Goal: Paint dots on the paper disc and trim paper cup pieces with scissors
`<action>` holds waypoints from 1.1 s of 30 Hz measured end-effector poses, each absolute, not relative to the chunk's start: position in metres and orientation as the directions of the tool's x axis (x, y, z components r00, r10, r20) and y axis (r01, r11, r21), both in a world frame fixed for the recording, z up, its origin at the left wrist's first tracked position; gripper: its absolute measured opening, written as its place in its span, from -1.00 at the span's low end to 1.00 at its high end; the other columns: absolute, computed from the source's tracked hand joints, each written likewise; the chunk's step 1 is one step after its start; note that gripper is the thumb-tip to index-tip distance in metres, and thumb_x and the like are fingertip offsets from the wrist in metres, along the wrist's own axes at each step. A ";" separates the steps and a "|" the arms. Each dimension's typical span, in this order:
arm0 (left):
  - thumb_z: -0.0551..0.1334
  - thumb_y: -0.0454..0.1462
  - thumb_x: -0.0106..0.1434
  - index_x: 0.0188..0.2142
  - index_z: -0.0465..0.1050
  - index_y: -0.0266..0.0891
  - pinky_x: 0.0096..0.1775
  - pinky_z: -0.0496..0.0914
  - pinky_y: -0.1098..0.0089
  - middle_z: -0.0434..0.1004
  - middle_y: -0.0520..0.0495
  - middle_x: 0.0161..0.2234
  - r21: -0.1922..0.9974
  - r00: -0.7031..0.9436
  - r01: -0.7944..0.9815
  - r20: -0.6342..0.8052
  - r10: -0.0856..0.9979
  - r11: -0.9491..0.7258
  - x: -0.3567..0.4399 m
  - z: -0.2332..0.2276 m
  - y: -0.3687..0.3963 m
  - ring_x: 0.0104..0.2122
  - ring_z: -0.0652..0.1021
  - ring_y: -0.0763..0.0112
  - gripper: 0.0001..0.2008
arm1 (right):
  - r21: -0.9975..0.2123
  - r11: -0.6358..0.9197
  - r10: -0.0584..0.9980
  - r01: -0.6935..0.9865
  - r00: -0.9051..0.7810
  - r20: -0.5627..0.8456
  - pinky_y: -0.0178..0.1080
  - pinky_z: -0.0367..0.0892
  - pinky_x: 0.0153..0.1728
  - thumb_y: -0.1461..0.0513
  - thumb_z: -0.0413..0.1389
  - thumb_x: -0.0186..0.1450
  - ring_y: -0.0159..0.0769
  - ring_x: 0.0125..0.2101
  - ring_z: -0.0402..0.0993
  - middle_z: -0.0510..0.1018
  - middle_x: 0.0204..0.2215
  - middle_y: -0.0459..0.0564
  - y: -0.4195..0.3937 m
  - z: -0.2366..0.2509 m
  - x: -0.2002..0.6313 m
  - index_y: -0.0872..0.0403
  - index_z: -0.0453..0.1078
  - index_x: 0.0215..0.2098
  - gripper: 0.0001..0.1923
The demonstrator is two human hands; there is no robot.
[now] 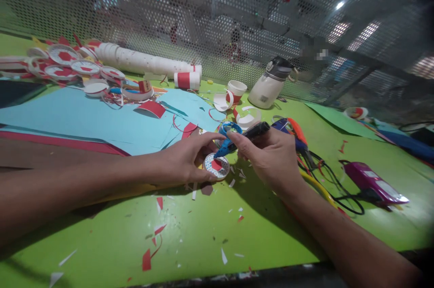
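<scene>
My left hand [185, 159] grips a small white paper-cup base [222, 169] by its edge, tilted up off the green table. A red shape sits at the disc's middle, with blue dots around it. My right hand [271, 152] is closed around a black-barrelled marker [256, 132] with a blue front end. Its tip points down at the disc's upper edge; whether it touches, I cannot tell. Just behind the marker is a blue ring-shaped thing [230, 129], partly hidden by my fingers.
Decorated cup pieces [63, 55] pile up at the left, beside a long stack of white cups [145, 59]. Blue paper sheets [77, 111] lie in front. A white bottle [269, 84] stands behind. To the right are an orange-and-blue tool [296, 132], cables and a purple device [376, 184]. Paper scraps litter the table.
</scene>
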State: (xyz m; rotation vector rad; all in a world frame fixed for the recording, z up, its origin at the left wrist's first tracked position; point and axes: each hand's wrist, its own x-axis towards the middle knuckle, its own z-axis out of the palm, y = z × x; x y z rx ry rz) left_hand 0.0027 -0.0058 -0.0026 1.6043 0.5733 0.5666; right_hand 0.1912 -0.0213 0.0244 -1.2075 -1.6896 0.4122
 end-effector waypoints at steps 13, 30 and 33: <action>0.29 -0.29 0.22 0.11 0.17 -0.18 -0.69 0.36 0.59 0.48 0.07 -0.45 0.988 0.729 0.089 0.023 0.684 -0.128 0.003 -0.002 -0.007 -0.62 0.53 0.48 -0.50 | -0.757 0.438 0.875 0.484 -0.037 0.483 -0.38 0.06 -0.70 0.10 0.29 0.13 -0.50 -0.70 0.17 0.35 -0.74 -0.19 -0.020 0.025 0.189 0.10 0.30 -0.67 -0.61; 0.29 -0.29 0.23 0.00 0.19 -0.23 -0.66 0.37 0.60 0.51 0.04 -0.47 0.996 0.749 0.030 0.033 0.661 -0.084 0.004 -0.001 -0.007 -0.61 0.53 0.49 -0.61 | -0.800 0.414 0.874 0.434 0.055 0.483 -0.36 0.12 -0.63 0.06 0.30 0.12 -0.48 -0.64 0.19 0.36 -0.69 -0.20 -0.017 0.015 0.183 0.11 0.34 -0.60 -0.65; 0.30 -0.29 0.23 0.07 0.15 -0.22 -0.66 0.38 0.59 0.51 0.03 -0.45 0.994 0.740 0.049 0.027 0.672 -0.094 0.004 -0.004 -0.007 -0.60 0.55 0.47 -0.53 | -0.802 0.402 0.878 0.442 0.063 0.475 -0.35 0.10 -0.65 0.04 0.31 0.11 -0.48 -0.66 0.19 0.35 -0.71 -0.20 -0.017 0.018 0.185 0.10 0.33 -0.63 -0.62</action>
